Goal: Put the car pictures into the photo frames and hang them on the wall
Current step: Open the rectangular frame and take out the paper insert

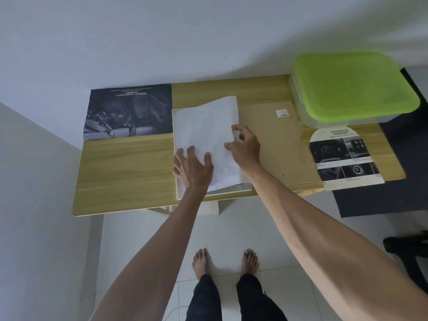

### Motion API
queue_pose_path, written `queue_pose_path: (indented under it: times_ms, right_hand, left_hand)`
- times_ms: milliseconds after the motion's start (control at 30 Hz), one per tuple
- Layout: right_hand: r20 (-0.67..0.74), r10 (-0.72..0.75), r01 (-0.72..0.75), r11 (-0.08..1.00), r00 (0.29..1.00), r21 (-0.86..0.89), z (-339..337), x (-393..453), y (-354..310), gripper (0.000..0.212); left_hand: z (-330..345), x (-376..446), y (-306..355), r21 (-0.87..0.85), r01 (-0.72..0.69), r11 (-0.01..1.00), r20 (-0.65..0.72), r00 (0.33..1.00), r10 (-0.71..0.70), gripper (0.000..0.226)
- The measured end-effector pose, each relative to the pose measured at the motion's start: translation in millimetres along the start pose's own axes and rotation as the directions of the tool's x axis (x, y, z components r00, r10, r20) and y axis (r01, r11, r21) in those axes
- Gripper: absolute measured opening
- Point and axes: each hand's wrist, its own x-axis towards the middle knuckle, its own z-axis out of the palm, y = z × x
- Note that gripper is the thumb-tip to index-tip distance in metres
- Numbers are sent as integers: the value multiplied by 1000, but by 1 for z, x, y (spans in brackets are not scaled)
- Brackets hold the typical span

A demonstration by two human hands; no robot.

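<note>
The step in hand looks like seating the creased white paper sheet (206, 135) squarely in the white rectangular photo frame (177, 195) at the wooden table's (125, 172) near-middle edge; keeping it flat and aligned matters. The left hand (193, 169) presses it with fingers spread. The right hand (245, 144) pinches the sheet's right edge with curled fingers.

Both forearms bare, no sleeves, no watch or rings visible on left hand (193, 166) or right hand (244, 147). Dark trousers (231, 300), ankle length. Bare feet (225, 261), no shoes or socks.
</note>
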Motion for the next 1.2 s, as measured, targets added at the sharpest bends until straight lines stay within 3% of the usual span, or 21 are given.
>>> queue_pose_path:
  times_ms: [167,333,567,633,733,800,867,1067,1200]
  right_hand:
    - [5,37,-37,974,999,223,-4,-1,-7,37]
    - [-9,11,-7,936,1000,352,-9,-1,-24,42]
    - [-187,-43,131,863,981,488,-12,7,-60,44]
    - [-239,-60,175,852,969,494,-12,9,-66,43]
    - [-236,-40,166,822,971,545,-10,9,-69,44]
    - [-212,-37,150,824,977,547,-8,7,-64,44]
    - [-181,-33,126,838,983,531,-6,3,-57,46]
    - [-64,56,-12,839,996,544,-8,-1,-42,62]
    - [-125,159,-63,827,979,558,-18,4,-41,62]
  left_hand:
    - [-6,-4,-2,-56,35,998,-37,999,-37,46]
    - [-14,-8,7,-141,101,985,-29,994,-106,51]
    - [-26,-15,33,-389,281,877,40,956,-289,66]
    - [-31,-19,40,-578,274,769,75,956,-285,71]
    - [-42,-21,48,-876,305,374,244,949,-202,73]
    - [-46,-17,48,-911,373,174,352,925,-140,80]
    - [-48,-11,48,-905,412,105,398,908,-130,78]
    - [-63,13,37,-902,415,120,398,906,-144,77]
    - [-87,38,14,-872,365,327,366,929,-62,69]
